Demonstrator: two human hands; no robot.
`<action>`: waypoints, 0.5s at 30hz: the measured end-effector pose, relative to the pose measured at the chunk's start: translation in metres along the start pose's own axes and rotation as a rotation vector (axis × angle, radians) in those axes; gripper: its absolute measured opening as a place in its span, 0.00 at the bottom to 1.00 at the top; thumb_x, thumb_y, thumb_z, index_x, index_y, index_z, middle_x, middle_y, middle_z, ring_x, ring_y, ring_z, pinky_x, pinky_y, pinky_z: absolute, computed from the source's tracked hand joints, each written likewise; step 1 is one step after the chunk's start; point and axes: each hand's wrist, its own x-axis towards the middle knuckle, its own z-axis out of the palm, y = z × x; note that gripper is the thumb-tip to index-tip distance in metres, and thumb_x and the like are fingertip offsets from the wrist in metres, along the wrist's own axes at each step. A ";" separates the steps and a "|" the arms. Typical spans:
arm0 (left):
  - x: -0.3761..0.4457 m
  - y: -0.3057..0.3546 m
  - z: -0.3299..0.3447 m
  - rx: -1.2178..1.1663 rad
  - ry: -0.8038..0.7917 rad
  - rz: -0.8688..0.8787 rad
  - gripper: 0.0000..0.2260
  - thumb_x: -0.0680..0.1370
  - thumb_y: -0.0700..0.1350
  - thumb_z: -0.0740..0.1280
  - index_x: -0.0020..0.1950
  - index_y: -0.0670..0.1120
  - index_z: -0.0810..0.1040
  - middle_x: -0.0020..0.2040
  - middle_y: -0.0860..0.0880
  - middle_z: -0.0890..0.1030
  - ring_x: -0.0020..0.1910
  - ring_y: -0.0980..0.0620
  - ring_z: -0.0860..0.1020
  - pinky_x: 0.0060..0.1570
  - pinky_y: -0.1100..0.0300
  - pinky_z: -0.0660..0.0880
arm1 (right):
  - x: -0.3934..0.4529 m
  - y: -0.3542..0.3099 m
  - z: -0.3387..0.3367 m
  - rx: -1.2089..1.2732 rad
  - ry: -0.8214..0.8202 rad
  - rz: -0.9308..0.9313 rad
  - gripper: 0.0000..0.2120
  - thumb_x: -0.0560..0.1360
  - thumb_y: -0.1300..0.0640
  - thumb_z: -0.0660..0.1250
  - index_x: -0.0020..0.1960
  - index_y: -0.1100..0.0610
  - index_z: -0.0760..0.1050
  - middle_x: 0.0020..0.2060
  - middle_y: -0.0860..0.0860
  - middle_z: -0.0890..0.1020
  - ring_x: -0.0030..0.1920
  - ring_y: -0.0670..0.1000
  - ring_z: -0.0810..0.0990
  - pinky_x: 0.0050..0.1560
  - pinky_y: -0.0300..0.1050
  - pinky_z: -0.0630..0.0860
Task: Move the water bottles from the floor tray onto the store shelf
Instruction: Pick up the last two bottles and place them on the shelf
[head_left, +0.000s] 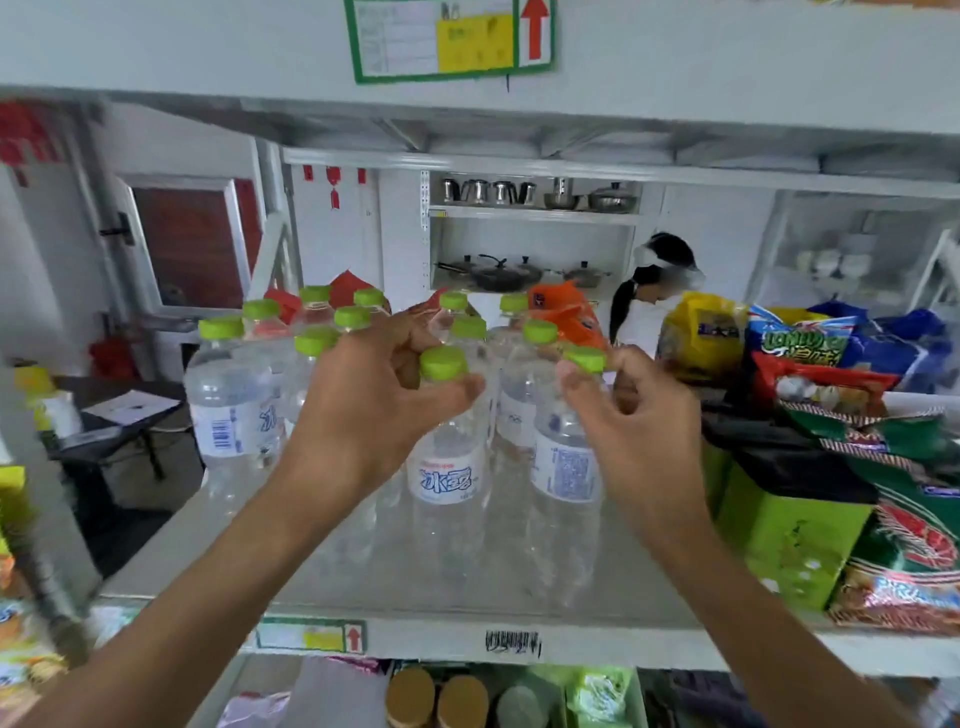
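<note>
Several clear water bottles with green caps stand on the white store shelf (218, 566). My left hand (374, 400) grips the neck of a front bottle (447, 478) with a blue and white label, its base on the shelf. My right hand (639, 415) pinches the neck of the bottle beside it (566, 473), thumb just under the green cap. More bottles (234, 410) stand behind and to the left. The floor tray is out of view.
Green boxes (789, 525) and snack bags (893, 467) crowd the shelf right of the bottles. The shelf above (675, 67) hangs low overhead. A lower shelf holds jars (436, 699). A person (654, 291) stands behind the shelving. Bare shelf surface lies in front of the bottles.
</note>
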 end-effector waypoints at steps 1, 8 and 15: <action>-0.004 0.000 0.003 0.007 0.018 0.000 0.14 0.69 0.55 0.78 0.41 0.49 0.78 0.25 0.52 0.67 0.26 0.52 0.66 0.27 0.46 0.76 | -0.006 0.002 0.005 0.030 0.045 -0.014 0.18 0.74 0.37 0.69 0.43 0.53 0.79 0.28 0.54 0.77 0.28 0.54 0.71 0.29 0.51 0.70; -0.027 -0.003 0.025 0.132 0.109 -0.038 0.21 0.65 0.61 0.77 0.55 0.55 0.81 0.26 0.47 0.66 0.23 0.56 0.65 0.28 0.62 0.72 | -0.061 0.037 0.006 0.069 -0.053 0.117 0.21 0.64 0.31 0.70 0.54 0.38 0.76 0.33 0.40 0.80 0.32 0.43 0.77 0.33 0.33 0.71; -0.040 -0.035 0.040 0.017 0.101 -0.188 0.25 0.61 0.68 0.76 0.52 0.58 0.80 0.24 0.46 0.65 0.24 0.43 0.71 0.29 0.50 0.79 | -0.089 0.081 0.010 -0.180 -0.240 0.327 0.50 0.41 0.10 0.53 0.57 0.34 0.70 0.31 0.46 0.74 0.39 0.35 0.78 0.34 0.27 0.71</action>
